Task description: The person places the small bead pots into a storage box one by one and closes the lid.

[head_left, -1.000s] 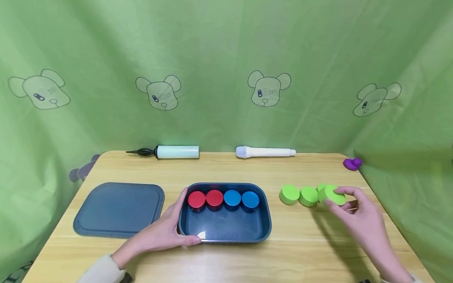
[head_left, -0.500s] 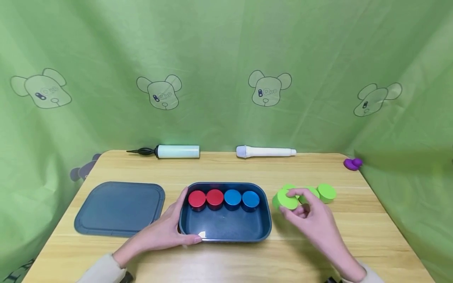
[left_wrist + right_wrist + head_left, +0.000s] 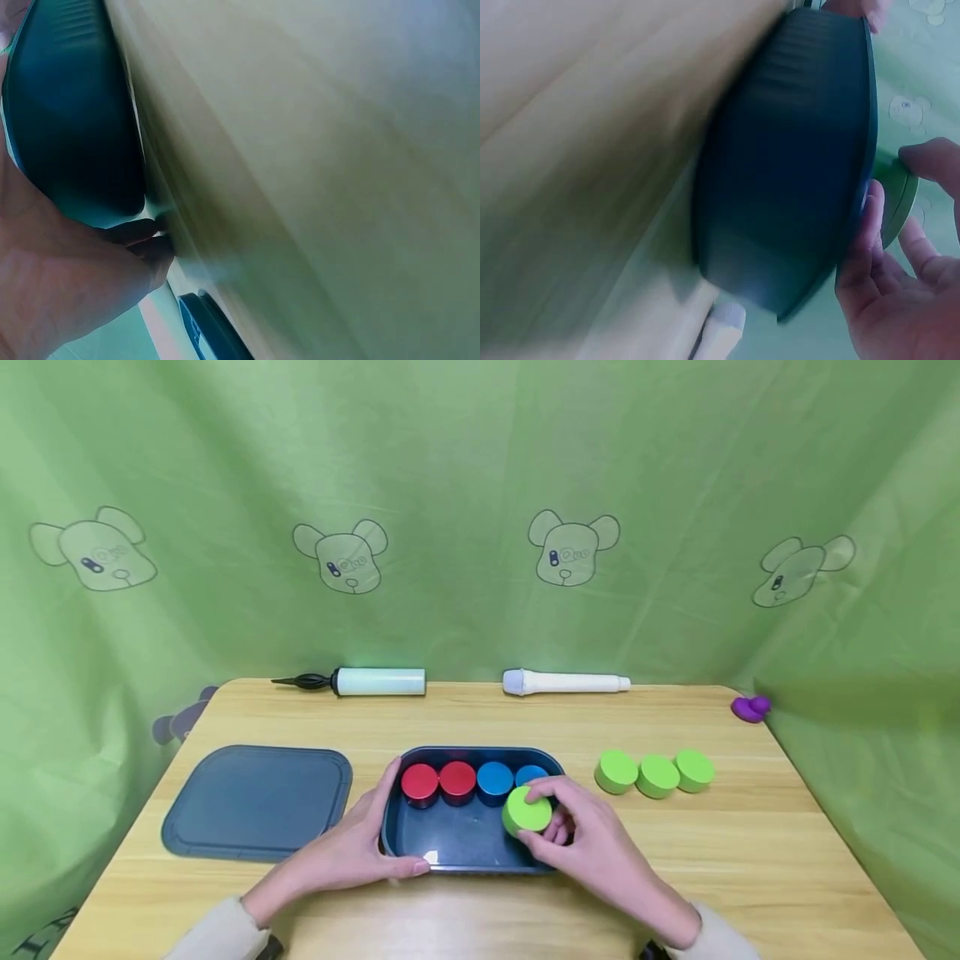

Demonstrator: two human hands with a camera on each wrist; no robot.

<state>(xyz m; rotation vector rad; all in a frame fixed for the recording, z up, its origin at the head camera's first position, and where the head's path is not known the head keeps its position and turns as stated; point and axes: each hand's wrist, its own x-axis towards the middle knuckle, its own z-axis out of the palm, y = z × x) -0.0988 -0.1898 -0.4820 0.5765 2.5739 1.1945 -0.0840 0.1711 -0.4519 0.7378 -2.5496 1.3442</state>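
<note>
In the head view, my right hand (image 3: 600,856) pinches a short round green tin (image 3: 527,812) between thumb and fingers, over the right part of a dark blue box (image 3: 450,843). The right wrist view shows that green tin (image 3: 897,199) at the box's rim, partly hidden by the box. My left hand (image 3: 348,852) holds the box by its left end, thumb along the near side and fingers at the left wall. Inside, along the back wall, stand two red tins (image 3: 438,783) and two blue tins (image 3: 496,781), the right blue one partly covered by my right hand.
Three more green tins (image 3: 657,775) stand in a row right of the box. A flat dark blue lid (image 3: 258,802) lies to its left. Along the table's back edge are a hand pump (image 3: 380,682), a white microphone (image 3: 570,682) and a purple object (image 3: 750,708).
My right hand has carried the green tin leftward, from the green row at the right to over the box. The left hand stays on the box.
</note>
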